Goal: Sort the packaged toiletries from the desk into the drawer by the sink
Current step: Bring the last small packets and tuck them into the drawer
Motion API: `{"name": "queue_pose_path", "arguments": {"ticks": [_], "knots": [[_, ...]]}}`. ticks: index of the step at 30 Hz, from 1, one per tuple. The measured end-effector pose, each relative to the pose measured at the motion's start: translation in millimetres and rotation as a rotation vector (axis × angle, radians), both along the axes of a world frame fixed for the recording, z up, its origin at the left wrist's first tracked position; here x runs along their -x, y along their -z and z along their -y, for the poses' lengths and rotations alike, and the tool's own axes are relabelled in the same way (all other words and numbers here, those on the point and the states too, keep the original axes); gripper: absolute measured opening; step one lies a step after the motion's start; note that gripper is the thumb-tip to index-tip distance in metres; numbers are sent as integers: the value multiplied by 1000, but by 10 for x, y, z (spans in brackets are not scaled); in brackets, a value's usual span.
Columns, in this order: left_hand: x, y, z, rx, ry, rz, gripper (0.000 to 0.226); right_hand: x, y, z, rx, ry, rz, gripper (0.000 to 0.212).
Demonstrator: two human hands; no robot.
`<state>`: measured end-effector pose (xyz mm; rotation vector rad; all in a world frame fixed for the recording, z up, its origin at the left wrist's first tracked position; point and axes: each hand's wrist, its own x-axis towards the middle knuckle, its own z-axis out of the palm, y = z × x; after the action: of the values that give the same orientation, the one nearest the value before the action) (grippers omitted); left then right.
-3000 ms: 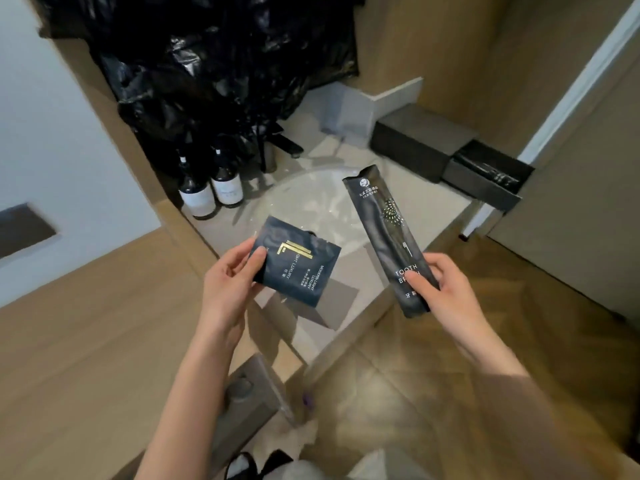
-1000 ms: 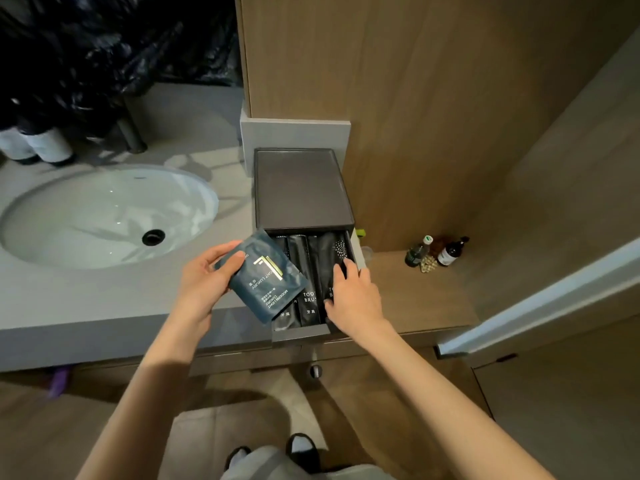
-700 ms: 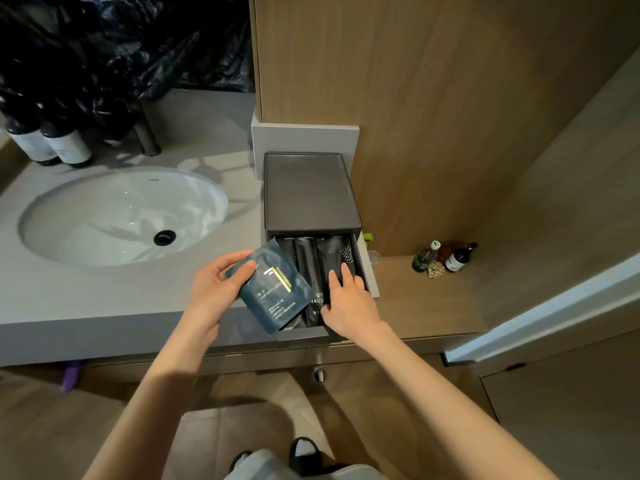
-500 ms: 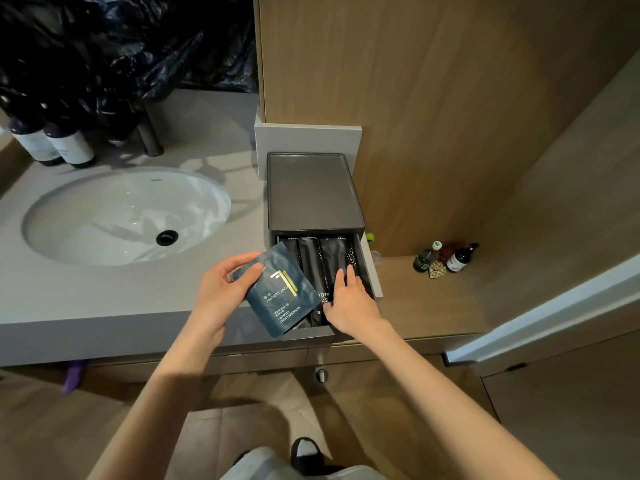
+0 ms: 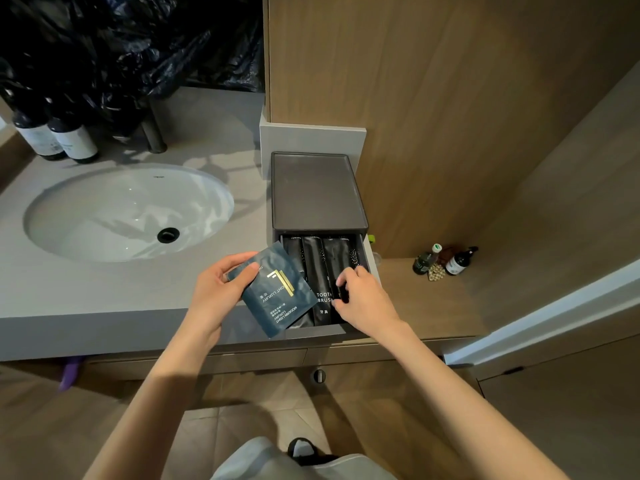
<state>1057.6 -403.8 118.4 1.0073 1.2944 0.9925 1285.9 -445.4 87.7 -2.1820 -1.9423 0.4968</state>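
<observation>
Head view: since half a second ago my right hand (image 5: 363, 299) has gone from flat on the toothbrush packets (image 5: 320, 271) to fingers curled, tips pinching at the rightmost packet; whether it grips I cannot tell. Left hand (image 5: 216, 292) still holds the blue sachet (image 5: 277, 292) at centre frame, overlapping the open drawer (image 5: 320, 332)'s left front corner. Drawer sits right of the sink (image 5: 128, 211); packets fill its width. Bare counter (image 5: 86, 296) lies lower left.
</observation>
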Motion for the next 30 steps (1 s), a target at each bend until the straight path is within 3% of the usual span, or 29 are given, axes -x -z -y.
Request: {"name": "queue_pose_path", "arguments": {"ticks": [10,23,30], "knots": [[-8,38,-32,1,11,-41,15,66,33,-48,281,50,78,48],[4,-25,-282,-113,45,-163,14,161,44,-61,158,-28,189,28],[103,40,-291,-95,18,-147,14,186,23,-15,64,-78,110,22]]}}
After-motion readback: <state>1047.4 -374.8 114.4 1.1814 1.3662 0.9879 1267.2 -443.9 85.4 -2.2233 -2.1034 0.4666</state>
